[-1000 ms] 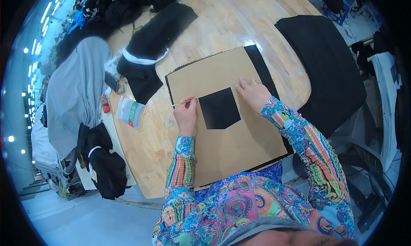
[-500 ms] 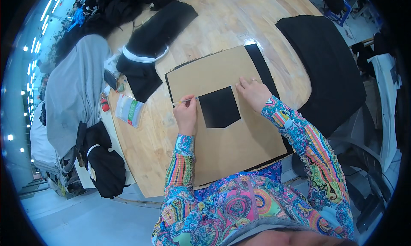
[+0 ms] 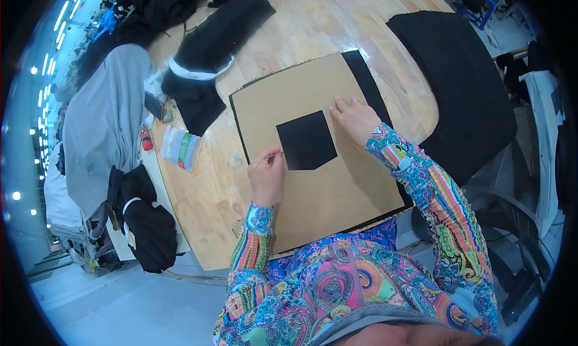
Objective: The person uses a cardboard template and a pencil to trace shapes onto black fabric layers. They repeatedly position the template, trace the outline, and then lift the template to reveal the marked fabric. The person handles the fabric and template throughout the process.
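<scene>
A tan card sheet (image 3: pixel 325 207) lies on black fabric (image 3: pixel 368 90) that shows along its edges. In its middle is a black five-sided pocket shape (image 3: pixel 307 140); whether it is an opening or a piece on top, I cannot tell. My left hand (image 3: pixel 265 176) pinches a thin pencil-like stick (image 3: pixel 271 156), its tip at the left edge of the black shape. Flat on the card, just right of the shape's upper right corner, rests my right hand (image 3: pixel 357 122), fingers stretched and holding nothing.
Black fabric pieces (image 3: pixel 457 93) drape over the wooden table's (image 3: pixel 205 207) right edge. At the left lie a folded black piece with a white band (image 3: pixel 195 73), a plastic packet (image 3: pixel 180 148), a red item (image 3: pixel 146 138) and a phone-like dark object (image 3: pixel 154 106). Grey cloth (image 3: pixel 108 117) hangs farther left.
My left hand has moved down along the left edge of the black shape with the stick. My right hand stays at the same corner. The whole view has shifted slightly.
</scene>
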Available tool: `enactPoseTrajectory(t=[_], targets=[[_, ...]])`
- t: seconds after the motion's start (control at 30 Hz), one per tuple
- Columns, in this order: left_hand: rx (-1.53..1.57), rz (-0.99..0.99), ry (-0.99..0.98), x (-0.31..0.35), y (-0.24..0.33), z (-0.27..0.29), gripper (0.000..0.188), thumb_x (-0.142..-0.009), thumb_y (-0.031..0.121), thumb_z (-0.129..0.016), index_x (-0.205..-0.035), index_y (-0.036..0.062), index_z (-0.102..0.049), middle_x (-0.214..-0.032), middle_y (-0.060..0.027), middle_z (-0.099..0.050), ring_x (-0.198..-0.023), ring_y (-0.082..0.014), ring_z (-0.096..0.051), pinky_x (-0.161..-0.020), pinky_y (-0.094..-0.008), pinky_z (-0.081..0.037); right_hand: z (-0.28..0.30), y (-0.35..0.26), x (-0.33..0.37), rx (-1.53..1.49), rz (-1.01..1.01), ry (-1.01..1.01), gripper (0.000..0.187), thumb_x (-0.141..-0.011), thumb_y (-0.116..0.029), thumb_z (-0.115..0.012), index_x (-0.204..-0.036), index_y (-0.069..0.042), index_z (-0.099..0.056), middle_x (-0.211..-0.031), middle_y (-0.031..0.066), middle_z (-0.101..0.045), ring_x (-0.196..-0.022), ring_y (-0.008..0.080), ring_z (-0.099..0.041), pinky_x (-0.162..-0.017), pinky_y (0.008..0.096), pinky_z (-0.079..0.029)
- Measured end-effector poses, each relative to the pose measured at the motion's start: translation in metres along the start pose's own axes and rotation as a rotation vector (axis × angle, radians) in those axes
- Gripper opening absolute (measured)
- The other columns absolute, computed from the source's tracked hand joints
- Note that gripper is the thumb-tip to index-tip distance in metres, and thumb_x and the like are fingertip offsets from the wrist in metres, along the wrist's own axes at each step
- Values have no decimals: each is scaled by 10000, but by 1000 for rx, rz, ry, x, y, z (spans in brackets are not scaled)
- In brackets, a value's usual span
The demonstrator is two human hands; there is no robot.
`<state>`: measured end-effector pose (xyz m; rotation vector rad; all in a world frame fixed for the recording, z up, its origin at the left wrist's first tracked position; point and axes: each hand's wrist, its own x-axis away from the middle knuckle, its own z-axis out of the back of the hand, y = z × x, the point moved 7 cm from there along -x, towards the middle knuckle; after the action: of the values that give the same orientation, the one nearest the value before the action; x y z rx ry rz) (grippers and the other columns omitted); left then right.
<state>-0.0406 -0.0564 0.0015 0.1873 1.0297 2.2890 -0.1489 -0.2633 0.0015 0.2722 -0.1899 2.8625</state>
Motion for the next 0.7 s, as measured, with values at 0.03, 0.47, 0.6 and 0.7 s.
enactPoseTrajectory(t=[0.03, 0.47, 0.6, 0.7], targets=[[8, 6, -7, 7, 0, 1, 137, -815, 137, -594, -838, 18, -659, -720, -128, -663, -670, -216, -666, -624, -294, -511, -1, 0, 0, 4, 3, 7, 432, -839, -86, -504, -1269, -58, -466, -1357, 145, -405, -1161, 347, -479, -851, 364, -500], [-48, -16, -60, 35, 8, 5, 104, -797, 104, -600, -828, 25, -660, -753, -125, -666, -694, -239, -667, -648, -304, -519, 0, -2, 0, 8, 20, 38, 418, -826, -80, -517, -1240, -34, -480, -1321, 154, -430, -1147, 349, -481, -856, 357, -499], [14, 30, -73, 37, 3, 4, 101, -801, 97, -608, -850, 24, -657, -761, -129, -671, -714, -225, -672, -658, -294, -519, -6, -1, -2, 17, 28, 81, 521, -747, -37, -575, -1252, -52, -445, -1304, 130, -421, -1085, 359, -519, -836, 360, -508], [126, 93, -121, 40, 7, -5, 112, -811, 101, -614, -880, 22, -653, -767, -124, -677, -729, -188, -674, -662, -276, -517, -6, 3, 0, 32, 19, 96, 502, -756, -48, -567, -1246, -53, -453, -1305, 137, -427, -1074, 356, -527, -829, 363, -509]])
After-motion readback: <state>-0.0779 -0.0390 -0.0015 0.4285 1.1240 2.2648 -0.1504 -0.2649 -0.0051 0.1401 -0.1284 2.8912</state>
